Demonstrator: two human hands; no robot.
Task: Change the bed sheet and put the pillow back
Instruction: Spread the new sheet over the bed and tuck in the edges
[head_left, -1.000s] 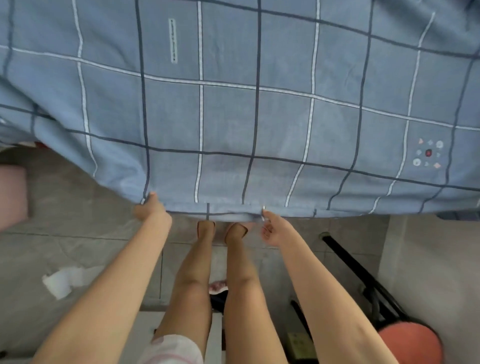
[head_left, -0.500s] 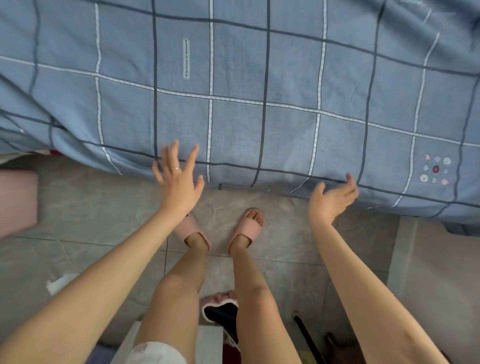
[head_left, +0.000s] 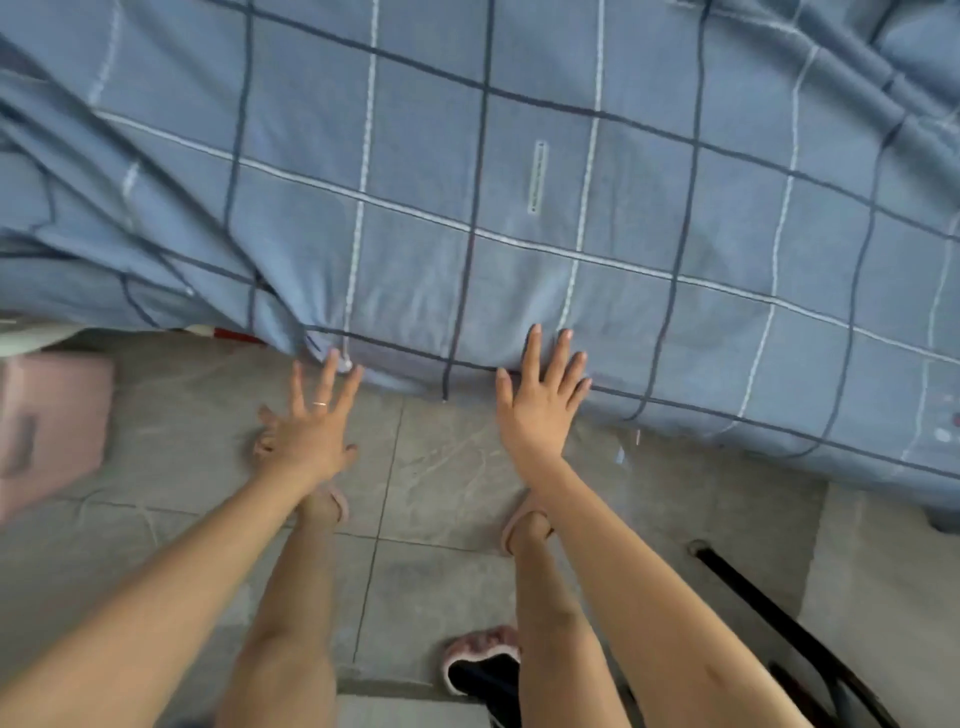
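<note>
Sheet first: blue cloth checked in dark and white lines, spread wide across everything ahead of both hands, its hem running right at the fingertips. It lies fairly smooth ahead of the right hand; ahead of the left hand and out to that side it bunches into deep folds.

The right hand is flat and released, fingers straight and fanned, lying over the hem with the palm hanging off the edge. It grasps nothing. The left hand is spread wide too, nothing held, a thin ring on one finger. Its longest fingertips reach the hem at a puckered corner, though I cannot tell whether they touch.

Below both palms is grey tiled floor, with pink slippers on the feet under the wrists. Well out to the left of the left hand sits a blurred pink box. Back behind the right forearm lies a fluffy shoe, and off to the right of that arm a black bar slants across the floor.
</note>
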